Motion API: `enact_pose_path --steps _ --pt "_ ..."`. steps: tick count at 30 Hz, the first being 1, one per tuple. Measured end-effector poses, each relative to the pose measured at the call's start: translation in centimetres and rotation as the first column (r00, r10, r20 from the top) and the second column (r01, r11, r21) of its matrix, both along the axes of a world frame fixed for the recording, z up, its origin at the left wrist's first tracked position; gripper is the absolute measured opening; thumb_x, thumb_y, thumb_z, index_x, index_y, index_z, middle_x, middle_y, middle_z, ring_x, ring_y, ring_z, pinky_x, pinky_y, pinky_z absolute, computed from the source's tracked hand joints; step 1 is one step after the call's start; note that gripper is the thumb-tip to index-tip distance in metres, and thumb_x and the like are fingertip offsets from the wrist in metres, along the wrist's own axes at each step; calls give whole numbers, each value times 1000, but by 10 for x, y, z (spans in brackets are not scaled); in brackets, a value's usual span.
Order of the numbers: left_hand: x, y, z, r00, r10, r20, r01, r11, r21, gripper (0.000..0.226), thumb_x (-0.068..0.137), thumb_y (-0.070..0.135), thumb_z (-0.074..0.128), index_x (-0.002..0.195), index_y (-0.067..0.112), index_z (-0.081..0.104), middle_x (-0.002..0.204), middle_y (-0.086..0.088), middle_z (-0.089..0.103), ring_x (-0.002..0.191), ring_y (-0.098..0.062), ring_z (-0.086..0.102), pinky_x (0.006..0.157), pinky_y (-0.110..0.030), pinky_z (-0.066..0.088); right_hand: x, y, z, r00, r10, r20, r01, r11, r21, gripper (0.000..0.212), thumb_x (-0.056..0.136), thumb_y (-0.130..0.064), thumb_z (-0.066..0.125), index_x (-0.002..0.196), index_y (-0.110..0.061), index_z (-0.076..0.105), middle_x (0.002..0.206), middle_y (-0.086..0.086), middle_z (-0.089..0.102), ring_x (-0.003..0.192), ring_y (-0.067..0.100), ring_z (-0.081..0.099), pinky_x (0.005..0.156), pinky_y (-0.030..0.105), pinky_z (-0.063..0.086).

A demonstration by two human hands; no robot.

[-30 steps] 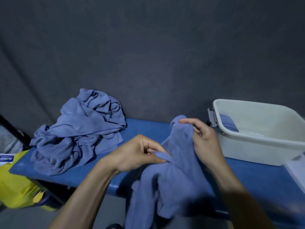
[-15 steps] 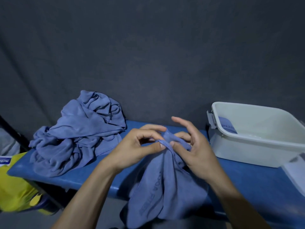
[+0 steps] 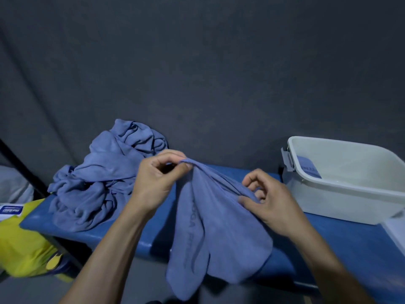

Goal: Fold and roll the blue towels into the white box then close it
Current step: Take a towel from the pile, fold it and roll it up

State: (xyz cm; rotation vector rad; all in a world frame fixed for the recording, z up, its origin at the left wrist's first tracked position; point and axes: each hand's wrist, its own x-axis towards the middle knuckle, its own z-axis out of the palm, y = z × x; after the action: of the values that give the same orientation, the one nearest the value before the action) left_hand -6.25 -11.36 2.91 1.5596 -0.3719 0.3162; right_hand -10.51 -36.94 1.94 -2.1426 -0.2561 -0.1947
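Hands parted since half a second ago, hem now stretched between them | our left hand (image 3: 157, 183) pinches towel (image 3: 219, 233) corner, right hand (image 3: 269, 198) pinches hem rightward | towel drapes over near bench edge | white box (image 3: 350, 194) far right, open | we judge: spreading for first fold

Backdrop: we see a dark grey fabric sheet (image 3: 197, 73) hanging behind the bench, faintly creased.
Bench: we see a blue padded bench top (image 3: 350, 244) running across the view, its front edge rounded.
Yellow item: we see a yellow bag (image 3: 19, 244) low at the left, beside the bench end, with a white and blue label (image 3: 9, 210) above it.
Pole: we see a dark bar (image 3: 19, 170) slanting at the far left.
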Motion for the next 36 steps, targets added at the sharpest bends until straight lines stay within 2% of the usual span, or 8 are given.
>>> enact_pose_path --steps 4,10,13,16,22,26,32,36 --pt "3 21 1 983 179 26 -177 982 -67 15 88 -7 69 79 5 72 92 -4 68 85 -8 64 79 -23 50 5 -26 -7 991 -133 -21 125 966 -225 30 74 -2 68 82 -30 60 80 -13 65 61 9 56 61 26 45" --pt "3 36 -3 967 253 17 -253 967 35 15 88 5 75 75 14 73 95 -1 69 86 -9 65 79 -28 53 0 -38 7 996 -68 -60 55 980 -193 27 79 -1 68 84 -27 71 84 -11 69 62 26 59 59 24 46" --pt "2 39 -2 959 279 43 -281 958 48 19 88 4 74 74 17 73 94 2 68 85 -5 65 76 -20 52 -4 -38 15 992 5 -123 -10 999 -40 27 85 4 62 87 -20 74 80 -2 70 61 25 62 61 41 55" --pt "1 42 0 967 252 29 -252 967 21 20 87 2 74 74 18 75 94 3 69 86 -5 66 76 -18 52 -10 -41 26 972 81 -220 -40 981 188 37 85 18 50 86 -10 75 81 8 72 68 11 63 59 24 50" --pt "-11 40 6 999 -10 -51 7 997 -72 19 78 7 73 69 22 80 83 6 74 80 -6 66 72 -17 52 6 -54 5 883 -141 -448 307 895 324 31 93 7 48 95 -10 74 83 8 72 66 15 65 63 30 59" --pt "-13 23 0 991 -118 -56 120 992 35 14 76 -2 81 73 12 78 85 -1 74 79 -11 67 74 -21 53 8 -34 -6 940 -299 -162 306 952 21 38 88 5 56 94 -30 69 102 -9 74 92 0 66 95 36 53" --pt "-8 -13 -7 976 -210 -60 216 971 105 13 70 14 84 79 8 78 91 -9 73 85 -21 70 79 -36 55 -11 39 16 969 200 144 -216 970 109 29 84 -13 81 106 -25 65 121 -13 67 120 9 61 101 27 46" --pt "-1 -20 -9 974 -216 -66 221 972 76 20 70 23 85 83 8 79 96 -12 72 91 -26 72 85 -42 57 -1 50 7 972 149 183 -186 960 210 26 82 -13 83 98 -18 62 116 -8 69 115 17 65 101 31 50"
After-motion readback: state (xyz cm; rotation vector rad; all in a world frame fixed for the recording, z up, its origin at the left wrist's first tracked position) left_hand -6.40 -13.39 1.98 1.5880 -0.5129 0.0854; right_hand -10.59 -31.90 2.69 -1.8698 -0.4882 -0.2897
